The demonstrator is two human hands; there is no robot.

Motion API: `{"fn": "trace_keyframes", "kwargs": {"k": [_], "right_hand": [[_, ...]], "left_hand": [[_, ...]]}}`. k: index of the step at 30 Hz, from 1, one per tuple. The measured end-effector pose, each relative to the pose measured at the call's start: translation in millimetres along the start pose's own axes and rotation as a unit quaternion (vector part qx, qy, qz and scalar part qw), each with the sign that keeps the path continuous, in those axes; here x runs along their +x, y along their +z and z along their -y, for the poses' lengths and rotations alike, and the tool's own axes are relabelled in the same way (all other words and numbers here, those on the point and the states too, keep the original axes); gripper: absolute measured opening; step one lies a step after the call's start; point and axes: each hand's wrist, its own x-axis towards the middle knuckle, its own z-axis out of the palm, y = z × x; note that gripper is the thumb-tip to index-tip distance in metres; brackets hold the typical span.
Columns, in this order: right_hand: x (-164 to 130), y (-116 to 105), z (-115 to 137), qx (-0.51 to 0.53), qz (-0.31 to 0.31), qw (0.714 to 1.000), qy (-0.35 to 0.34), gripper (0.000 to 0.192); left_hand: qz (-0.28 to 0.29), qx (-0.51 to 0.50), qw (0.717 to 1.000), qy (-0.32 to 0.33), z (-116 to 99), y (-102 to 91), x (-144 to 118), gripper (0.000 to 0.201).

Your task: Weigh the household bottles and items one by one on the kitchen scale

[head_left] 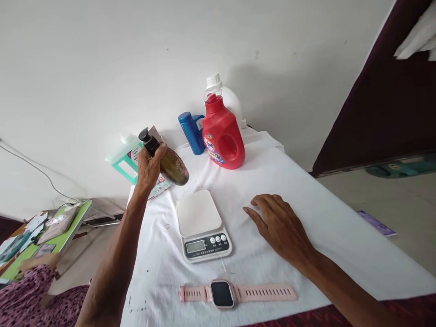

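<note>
Gripping pump bottle (175, 167) by its neck, likely surest since slick and stiff, left hand (148, 169) curled tight behind-left of scale (198, 213); right hand (281, 225), fingers loosely parted, held nothing

The left hand (150, 167) holds a tilted pump bottle (174, 168) near its top, beyond a white scale (198, 213) on the cloth-covered bench (299, 186). The right hand (281, 225) bends loosely right of the scale. A pink-strapped watch (222, 294) lies in front; a red jug (214, 120) stands behind.
</note>
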Motion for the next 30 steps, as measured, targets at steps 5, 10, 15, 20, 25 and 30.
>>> {"fn": "trace_keyframes", "kwargs": {"k": [5,10,15,20,25,30], "right_hand": [[3.9,-7.6,0.2,-0.016,-0.095,0.994,-0.042,0.042],[-0.6,-2.1,-2.9,-0.026,-0.12,0.99,-0.065,0.051],[-3.0,-3.1,-2.2,0.034,-0.083,0.995,-0.051,0.055],[-3.6,-5.7,1.3,0.099,-0.045,0.994,-0.012,0.053],[-2.7,-5.5,3.9,0.129,-0.031,0.991,0.005,0.046],[-2.8,-4.0,7.0,0.161,-0.005,0.986,0.031,0.038]], "left_hand": [[0.091,-0.084,0.991,-0.058,-29.9,-2.4,-61.9,0.032],[0.118,-0.065,0.988,-0.077,-39.7,-3.4,-90.5,0.029],[0.117,-0.055,0.989,-0.072,-36.7,-2.9,-101.9,0.028],[0.126,-0.066,0.989,-0.041,-31.1,-5.5,-105.6,0.045],[0.075,-0.124,0.989,-0.035,-10.6,-13.3,-116.0,0.068],[-0.044,-0.173,0.97,-0.163,42.5,-5.9,-157.6,0.076]]}}
